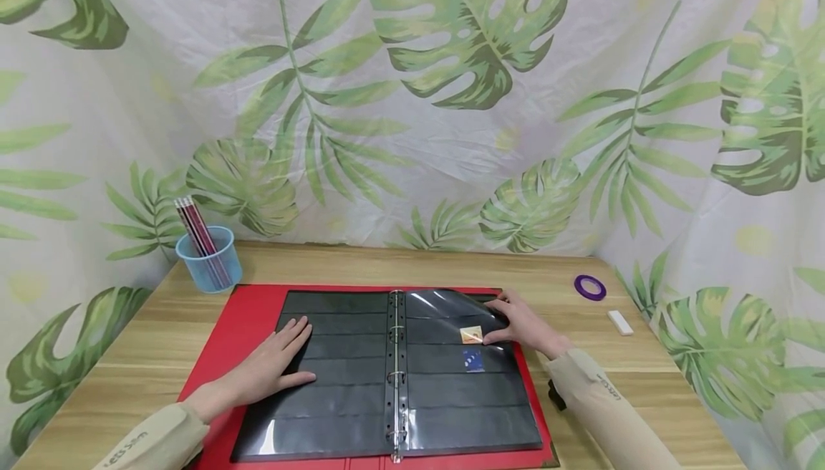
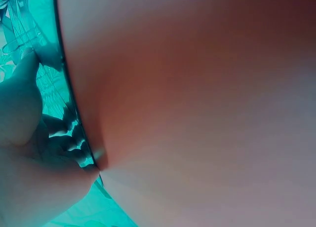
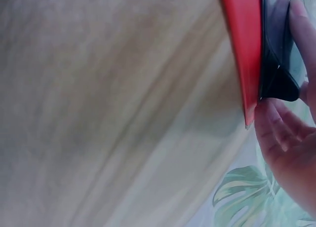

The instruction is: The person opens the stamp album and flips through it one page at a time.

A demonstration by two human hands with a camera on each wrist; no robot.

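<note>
A red ring binder (image 1: 222,334) lies spread flat on the table, with black pocket pages on both sides of its metal rings (image 1: 396,377). My left hand (image 1: 273,364) rests flat on the outer edge of the left page (image 1: 344,370), fingers extended. At the upper right corner of the right page (image 1: 470,392), my right hand (image 1: 525,323) pinches the page, whose corner curls up between thumb and fingers, as the right wrist view also shows. Close to that thumb are a small orange stamp-like piece (image 1: 470,334) and, below it, a blue one (image 1: 473,361).
A blue cup (image 1: 208,273) with several pencils (image 1: 195,230) stands at the back left. On the right lie a purple tape ring (image 1: 579,288) and a white block (image 1: 620,322). A dark object (image 1: 556,395) shows partly beside the right sleeve. Leaf-patterned cloth (image 1: 438,169) hangs behind the table.
</note>
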